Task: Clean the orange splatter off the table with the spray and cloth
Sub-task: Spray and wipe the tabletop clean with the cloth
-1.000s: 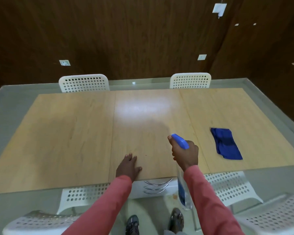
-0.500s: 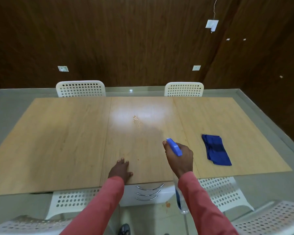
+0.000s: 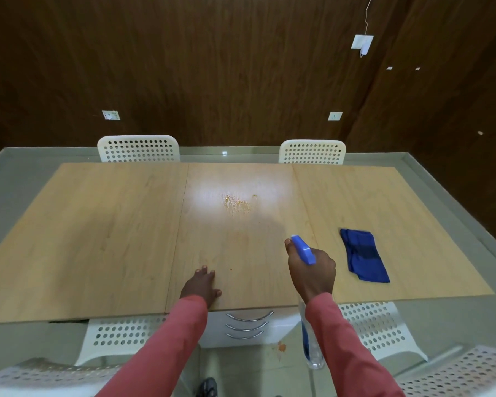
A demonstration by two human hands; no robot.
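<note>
A patch of orange splatter [image 3: 238,204] speckles the glossy middle panel of the pale wood-grain worktop [image 3: 103,239], under a bright glare of reflected light and well ahead of your hands. A few fainter orange specks lie nearer you, one just right of your left hand.

Your right hand [image 3: 312,272] grips the clear plastic spray bottle with the blue trigger head [image 3: 303,250], fingers curled round its neck, nozzle aimed toward the splatter. The bottle's clear body hangs below your wrist, past the near edge of the worktop.

Your left hand [image 3: 202,286] rests flat on the worktop near its front edge, fingers straight and spread, holding nothing. Both arms wear salmon-pink sleeves [image 3: 166,345].

The folded dark blue cloth [image 3: 364,259] lies on the right panel, just beside your right hand but not touching it.

White perforated plastic chairs [image 3: 139,149] stand at the far side, with more at the near edge. A white drawer unit with curved chrome handles [image 3: 248,325] sits under the worktop between your arms, and an orange spot marks the grey floor [image 3: 12,181] beside it. Dark wood panelling [image 3: 212,67] with white wall sockets fills the background.
</note>
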